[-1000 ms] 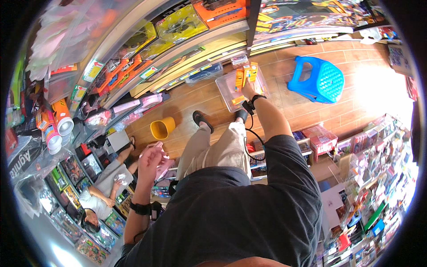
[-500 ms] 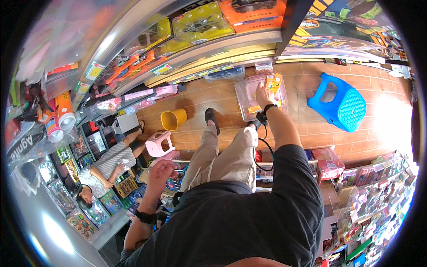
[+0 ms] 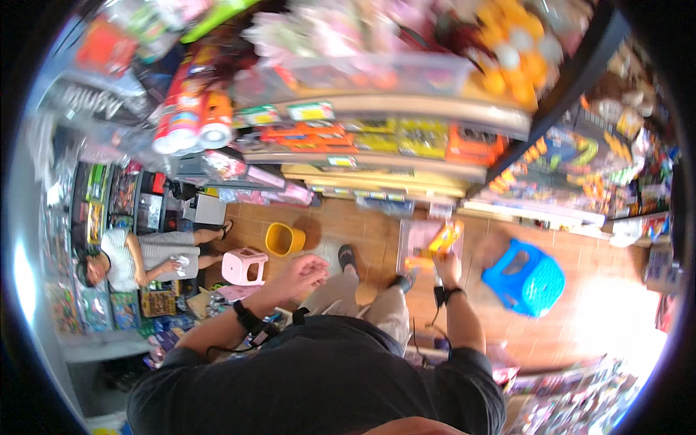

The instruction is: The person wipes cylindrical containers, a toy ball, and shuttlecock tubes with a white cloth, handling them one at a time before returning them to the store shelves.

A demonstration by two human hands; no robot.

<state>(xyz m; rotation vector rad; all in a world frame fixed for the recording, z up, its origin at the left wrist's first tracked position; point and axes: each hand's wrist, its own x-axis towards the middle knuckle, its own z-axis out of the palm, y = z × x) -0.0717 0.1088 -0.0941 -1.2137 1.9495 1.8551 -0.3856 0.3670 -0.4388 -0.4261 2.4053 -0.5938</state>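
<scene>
1. Right hand (image 3: 447,267) has its grip closed on a clear flat toy pack (image 3: 429,245) with orange contents — held out low over the brick floor (image 3: 362,225), before the shelves (image 3: 391,163).
2. Left hand (image 3: 304,272) carries nothing, fingers loosely curled — free near the pink stool (image 3: 244,266).

We see bright daylight glaring white on the brown tiled floor (image 3: 616,304) at right. Motion blur smears the crowded upper shelves (image 3: 377,109), and fisheye distortion bends every edge.
</scene>
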